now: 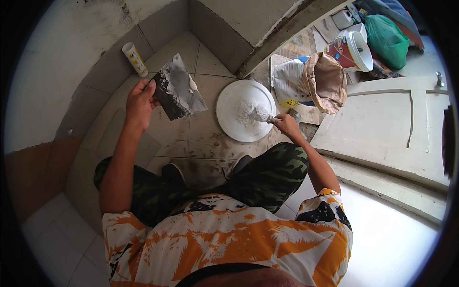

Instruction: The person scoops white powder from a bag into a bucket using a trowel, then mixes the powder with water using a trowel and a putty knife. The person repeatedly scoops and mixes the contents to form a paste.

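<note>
My left hand [140, 103] grips one corner of a dark, flat rectangular sheet [178, 91], raised in front of me. White paste is smeared across its face, with a thicker lump near the right edge. In my right hand [287, 125] is the handle of a small trowel [261, 114], its blade coated white. The blade touches a heap of white powder [246, 111] on a round white lid [227, 125]. That lid lies on the tiled floor between my hands, just beyond my knees.
An open paper sack [326, 83] stands right of the lid. Behind it are a white-and-red bucket [348, 52] and a green plastic bag [386, 42]. A yellow-and-white tube [135, 60] stands by the left wall. A white panelled door [382, 119] is at the right.
</note>
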`<state>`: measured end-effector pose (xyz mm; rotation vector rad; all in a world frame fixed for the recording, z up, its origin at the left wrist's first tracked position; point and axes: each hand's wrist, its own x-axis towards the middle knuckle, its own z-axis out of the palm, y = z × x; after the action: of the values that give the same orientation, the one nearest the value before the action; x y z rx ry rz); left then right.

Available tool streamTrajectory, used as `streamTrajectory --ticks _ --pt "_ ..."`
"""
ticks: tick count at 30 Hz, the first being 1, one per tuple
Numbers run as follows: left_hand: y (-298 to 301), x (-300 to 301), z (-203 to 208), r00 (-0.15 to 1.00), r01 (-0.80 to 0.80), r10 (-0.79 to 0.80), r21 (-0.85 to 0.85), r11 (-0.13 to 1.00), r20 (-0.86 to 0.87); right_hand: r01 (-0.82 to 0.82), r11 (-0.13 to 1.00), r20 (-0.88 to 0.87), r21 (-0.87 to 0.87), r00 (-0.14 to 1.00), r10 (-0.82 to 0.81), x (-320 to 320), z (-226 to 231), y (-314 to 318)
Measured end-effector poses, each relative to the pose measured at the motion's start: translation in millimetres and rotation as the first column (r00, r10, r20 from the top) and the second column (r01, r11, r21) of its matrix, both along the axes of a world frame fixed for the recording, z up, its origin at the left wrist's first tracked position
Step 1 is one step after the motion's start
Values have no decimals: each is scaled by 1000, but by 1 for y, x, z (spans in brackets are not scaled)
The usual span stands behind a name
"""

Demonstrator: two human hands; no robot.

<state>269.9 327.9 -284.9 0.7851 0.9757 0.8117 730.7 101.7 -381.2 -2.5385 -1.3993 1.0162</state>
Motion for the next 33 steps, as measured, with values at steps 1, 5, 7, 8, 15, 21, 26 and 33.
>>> streamTrajectory --ticks 1,5,7,8,15,21,26,33 --pt "0 0 -2 1000 -5 5 11 1000 5 -83 997 83 -7 993 83 -1 -13 6" --pt "-6 5 11 997 -74 74 12 997 14 -244 949 215 -200 934 286 -14 -12 58" --pt "-6 5 10 998 -65 64 25 998 5 -261 898 157 -354 930 332 -33 12 87" --pt "-4 5 10 998 -57 57 32 998 4 -285 861 127 -422 921 367 -36 15 98" --pt "-3 -1 4 997 -74 74 46 996 6 -452 660 145 -599 750 645 -60 43 141" --pt "-6 3 6 993 -116 116 49 992 -1 -435 762 211 -480 786 581 -46 30 125" --pt "-2 -1 3 995 -92 93 38 995 -36 -240 877 171 -417 927 334 -28 73 108" --pt "5 0 -16 997 -73 73 -11 997 -33 140 983 -382 -121 907 -176 69 207 15"
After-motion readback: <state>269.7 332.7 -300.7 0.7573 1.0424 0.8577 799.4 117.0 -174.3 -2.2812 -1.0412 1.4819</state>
